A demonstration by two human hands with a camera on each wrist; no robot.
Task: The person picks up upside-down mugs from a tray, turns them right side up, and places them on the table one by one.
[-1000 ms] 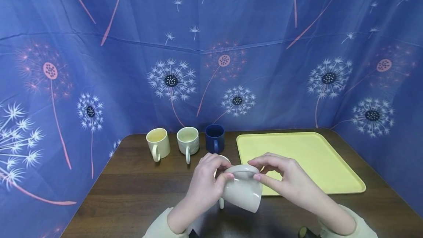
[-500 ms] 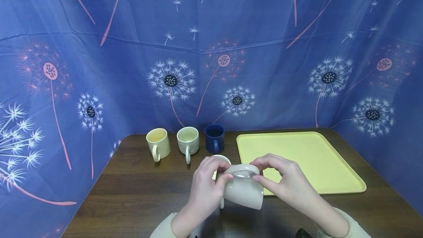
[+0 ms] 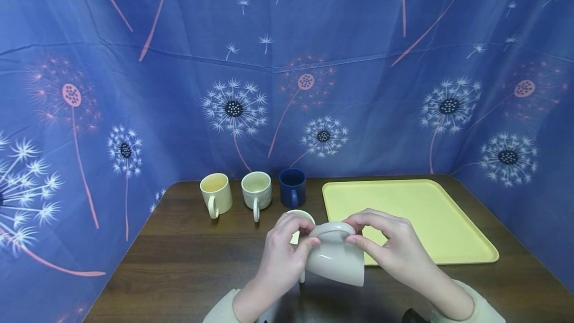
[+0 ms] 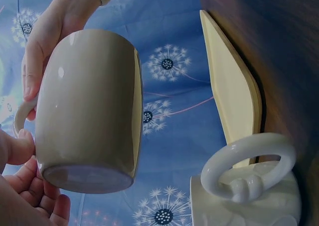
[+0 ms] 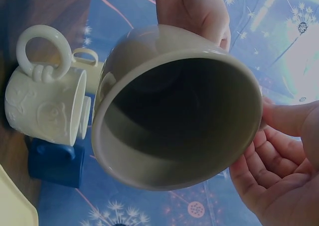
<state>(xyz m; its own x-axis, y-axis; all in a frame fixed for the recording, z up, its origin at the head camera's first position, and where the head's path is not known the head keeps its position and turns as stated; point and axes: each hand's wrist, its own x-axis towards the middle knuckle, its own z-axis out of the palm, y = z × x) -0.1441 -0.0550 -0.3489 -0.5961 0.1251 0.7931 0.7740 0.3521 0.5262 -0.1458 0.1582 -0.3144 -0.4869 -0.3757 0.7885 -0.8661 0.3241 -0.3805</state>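
Observation:
A glossy off-white mug point(image 3: 338, 260) is held above the table, tipped on its side with its handle uppermost in the head view. My left hand point(image 3: 280, 255) pinches it near the base end of the handle. With thumb and fingers, my right hand point(image 3: 396, 243) grips it by the handle near the rim. The mug's open mouth point(image 5: 174, 121) faces the right wrist camera, and its inside is in shadow. Behind my left hand stands a white mug point(image 3: 301, 213), largely hidden in the head view; raised patterns and a ring-shaped handle point(image 5: 47, 49) show in the right wrist view.
A pale yellow mug point(image 3: 216, 196), a pale green mug point(image 3: 257, 193) and a dark blue mug point(image 3: 293, 191) stand in a row at the back of the wooden table point(image 3: 193, 263). To the right lies a yellow tray point(image 3: 417, 218). A blue dandelion-print cloth point(image 3: 367, 103) hangs behind.
The held mug has shifted slightly right and turned, its lower end swinging up and to the right. Both hands keep their hold on it. The other mugs and the tray stay put.

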